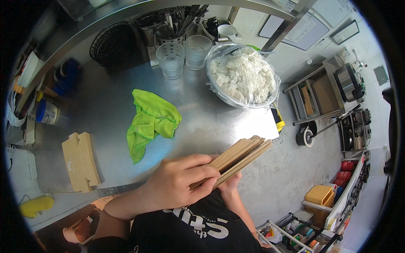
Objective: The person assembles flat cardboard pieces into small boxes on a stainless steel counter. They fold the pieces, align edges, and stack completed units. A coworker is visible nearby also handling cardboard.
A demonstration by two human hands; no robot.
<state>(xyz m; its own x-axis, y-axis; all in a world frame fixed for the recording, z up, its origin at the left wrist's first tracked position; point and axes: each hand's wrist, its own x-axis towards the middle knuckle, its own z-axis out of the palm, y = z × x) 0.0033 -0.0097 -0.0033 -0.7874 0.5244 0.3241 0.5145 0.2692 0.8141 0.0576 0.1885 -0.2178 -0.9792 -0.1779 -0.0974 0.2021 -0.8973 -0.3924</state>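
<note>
I hold a stack of thin, flat brown pieces (244, 157), like wood or cardboard, tilted up to the right above the table's near edge. My left hand (185, 177) grips it from the left, fingers and thumb closed around its lower end. A gap splits the stack lengthwise into two bundles. Behind it, my right hand (231, 182) supports the underside; most of its fingers are hidden by the stack. On the metal table (114, 109), a crumpled green cloth (152, 120) lies beyond my left hand. A notched light wooden board (81, 162) rests at the near left.
A large bowl (236, 102) of white, rice-like food under plastic wrap stands at the back right, beside two ribbed clear glasses (170, 61) (197, 52). Behind are a black basket (112, 44) and a utensil holder (171, 33). A blue-lidded tub (46, 111) stands left.
</note>
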